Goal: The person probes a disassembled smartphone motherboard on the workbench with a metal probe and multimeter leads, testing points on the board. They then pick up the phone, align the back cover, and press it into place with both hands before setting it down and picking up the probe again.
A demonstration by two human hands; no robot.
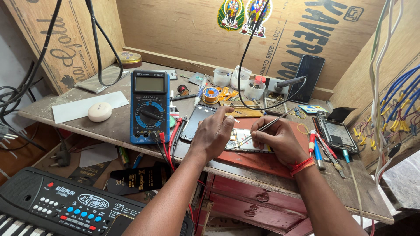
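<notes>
An opened phone with its circuit board (245,140) exposed is seen lying flat on a red mat (262,161) near the front edge of the wooden surface (109,124). It is steadied by the left hand (214,133), whose fingers are pressed down on its left end, the grip closed onto the phone's edge. Metal tweezers (267,126) are pinched in the right hand (278,140), grip clamped tight on them, and their tips are brought down onto the board. Just left, a dark phone back (197,121) is laid, and beyond it a blue multimeter (150,107) with red and black leads. To the right, a second opened phone (336,134) and screwdrivers (316,148) are spotted.
</notes>
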